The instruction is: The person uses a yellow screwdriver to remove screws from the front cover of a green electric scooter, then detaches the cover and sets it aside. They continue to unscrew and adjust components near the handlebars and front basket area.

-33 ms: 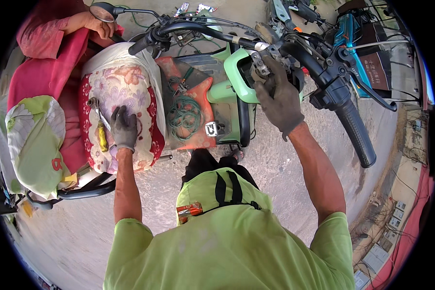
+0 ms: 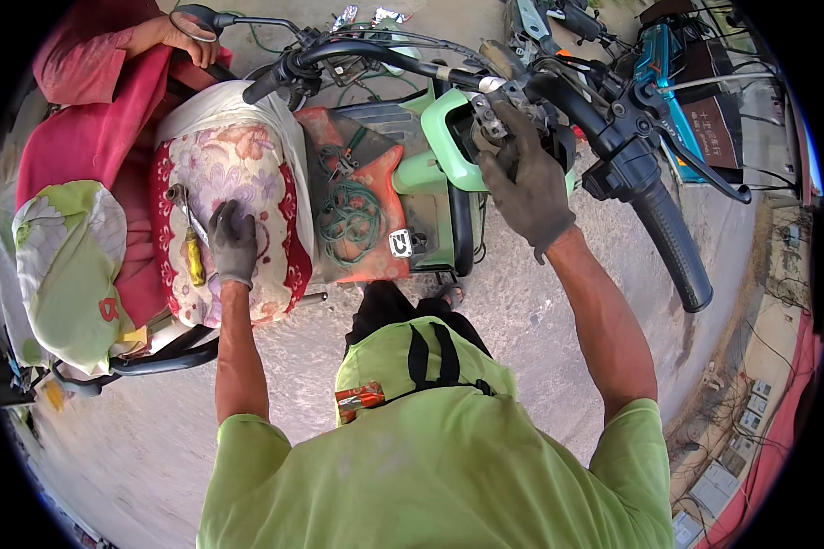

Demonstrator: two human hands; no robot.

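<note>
A: Left hand point(image 2: 233, 242), gloved — where?
B: Flat on the floral seat cover point(image 2: 247, 165) of the scooter, fingers spread loose, gripping nothing. Just beside it lie a yellow-handled screwdriver point(image 2: 195, 259) and a metal wrench point(image 2: 179, 203).

A: Right hand point(image 2: 525, 178)?
B: Gloved too, fingers curled over the metal brake-lever bracket point(image 2: 490, 114) on the handlebar point(image 2: 384, 55), beside the light green front panel point(image 2: 439, 137). Looks like a grasp.

A: Anything else?
B: A coil of green wire point(image 2: 346, 218) on the footboard; a black grip point(image 2: 673, 247) to the right. Another person in red point(image 2: 82, 128) sits by the seat.
</note>
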